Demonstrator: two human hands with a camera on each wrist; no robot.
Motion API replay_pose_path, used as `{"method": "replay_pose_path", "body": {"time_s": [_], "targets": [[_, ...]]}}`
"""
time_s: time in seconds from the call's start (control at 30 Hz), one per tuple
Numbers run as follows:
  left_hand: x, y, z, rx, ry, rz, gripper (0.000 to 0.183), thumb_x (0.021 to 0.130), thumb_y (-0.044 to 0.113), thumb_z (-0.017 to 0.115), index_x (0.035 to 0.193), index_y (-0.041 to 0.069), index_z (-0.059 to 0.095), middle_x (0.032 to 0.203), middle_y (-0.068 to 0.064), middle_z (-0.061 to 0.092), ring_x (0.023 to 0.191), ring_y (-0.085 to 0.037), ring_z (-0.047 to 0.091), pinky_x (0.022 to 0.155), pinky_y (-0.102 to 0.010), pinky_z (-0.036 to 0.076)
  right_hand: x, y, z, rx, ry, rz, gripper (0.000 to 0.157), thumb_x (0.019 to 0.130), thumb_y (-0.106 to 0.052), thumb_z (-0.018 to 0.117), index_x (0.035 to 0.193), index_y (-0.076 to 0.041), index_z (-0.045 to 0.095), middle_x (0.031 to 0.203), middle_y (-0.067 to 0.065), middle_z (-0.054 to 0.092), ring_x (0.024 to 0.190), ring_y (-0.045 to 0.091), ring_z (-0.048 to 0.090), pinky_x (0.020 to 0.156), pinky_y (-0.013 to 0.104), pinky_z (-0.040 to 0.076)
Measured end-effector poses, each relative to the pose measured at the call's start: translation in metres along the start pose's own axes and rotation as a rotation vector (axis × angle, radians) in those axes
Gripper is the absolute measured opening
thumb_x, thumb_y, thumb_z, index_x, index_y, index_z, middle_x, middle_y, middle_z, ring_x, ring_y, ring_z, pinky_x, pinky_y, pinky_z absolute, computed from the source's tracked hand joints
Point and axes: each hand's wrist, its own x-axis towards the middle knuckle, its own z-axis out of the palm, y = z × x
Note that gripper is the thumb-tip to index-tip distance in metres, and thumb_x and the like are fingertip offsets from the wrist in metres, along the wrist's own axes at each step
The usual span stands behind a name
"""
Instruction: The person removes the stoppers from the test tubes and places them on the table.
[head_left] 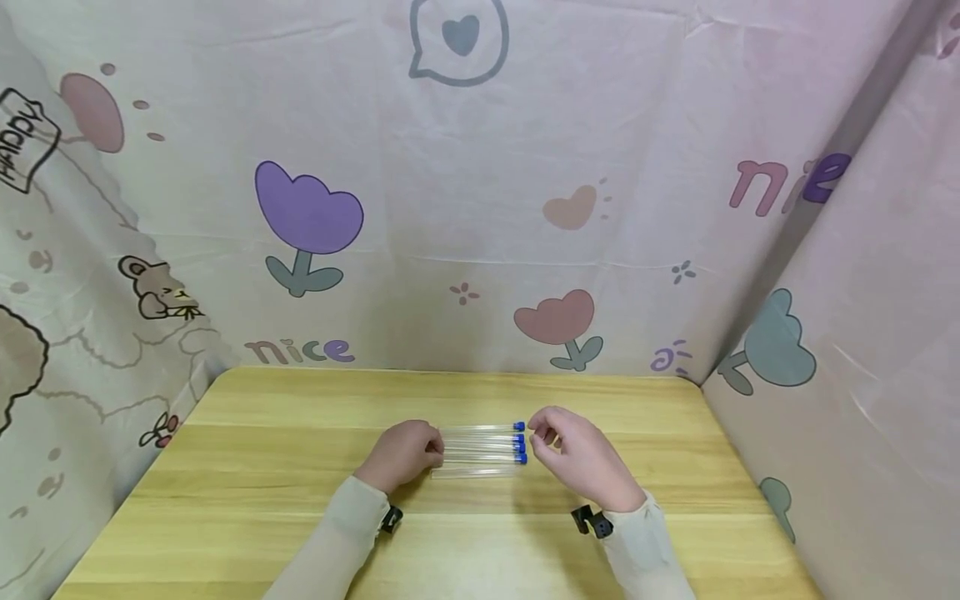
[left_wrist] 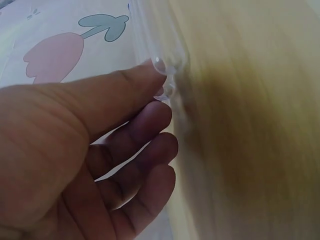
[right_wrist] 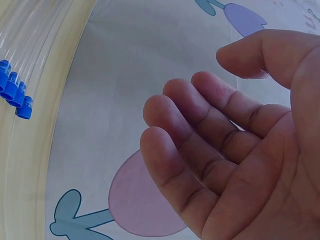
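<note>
Several clear test tubes [head_left: 480, 458] lie side by side on the wooden table, with blue caps [head_left: 520, 447] at their right ends. At the near side of the row is a clear tube [head_left: 472, 473] on which no blue cap shows. My left hand [head_left: 405, 454] is at the left ends, its thumb and index finger pinching a rounded tube end [left_wrist: 164, 93] in the left wrist view. Another rounded end partly covers the thumb tip. To the right of the caps hovers my right hand [head_left: 573, 454], fingers loosely bent, nothing in its grasp.
The wooden table [head_left: 300, 533] runs back to a patterned cloth [head_left: 450, 208] with printed flowers. A cloth side [head_left: 862, 375] borders it on the right, and another [head_left: 97, 350] on the left. Each wrist wears a small black device [head_left: 600, 523].
</note>
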Motion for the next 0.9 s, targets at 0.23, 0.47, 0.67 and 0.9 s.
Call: {"method": "replay_pose_path", "body": {"time_s": [0.23, 0.47, 0.67, 0.9], "targets": [[-0.002, -0.001, 0.0, -0.015, -0.016, 0.041, 0.01, 0.092, 0.016, 0.079, 0.083, 0.019, 0.075, 0.082, 0.011, 0.063, 0.074, -0.007, 0.055, 0.075, -0.034, 0.054, 0.0, -0.002, 0.001, 0.006, -0.014, 0.002, 0.01, 0.099, -0.011, 0.067, 0.103, -0.02, 0.071, 0.091, -0.016, 0.065, 0.084, 0.002, 0.06, 0.072, 0.025, 0.053], [-0.005, 0.001, -0.009, -0.066, 0.036, 0.076, 0.006, 0.096, 0.017, 0.075, 0.09, 0.019, 0.076, 0.085, 0.013, 0.062, 0.077, -0.005, 0.056, 0.077, -0.032, 0.055, 0.0, -0.003, 0.002, -0.013, 0.039, 0.001, 0.012, 0.097, -0.012, 0.069, 0.104, -0.022, 0.07, 0.096, -0.016, 0.064, 0.088, 0.005, 0.061, 0.077, 0.029, 0.056], [-0.018, 0.018, -0.048, -0.109, 0.091, 0.031, 0.003, 0.096, 0.022, 0.076, 0.096, 0.019, 0.078, 0.091, 0.017, 0.064, 0.088, -0.004, 0.062, 0.085, -0.033, 0.057, 0.0, -0.006, 0.0, -0.041, 0.177, -0.031, 0.029, 0.094, -0.013, 0.073, 0.123, -0.016, 0.068, 0.125, -0.003, 0.063, 0.105, 0.015, 0.059, 0.09, 0.04, 0.055], [-0.037, 0.04, -0.086, -0.057, 0.174, 0.053, 0.007, 0.093, 0.026, 0.08, 0.097, 0.022, 0.077, 0.094, 0.018, 0.065, 0.093, -0.008, 0.067, 0.084, -0.034, 0.057, -0.003, -0.015, -0.001, 0.054, 0.08, 0.067, 0.038, 0.099, -0.018, 0.07, 0.136, -0.014, 0.063, 0.108, -0.009, 0.065, 0.098, 0.009, 0.062, 0.087, 0.034, 0.056]]}}
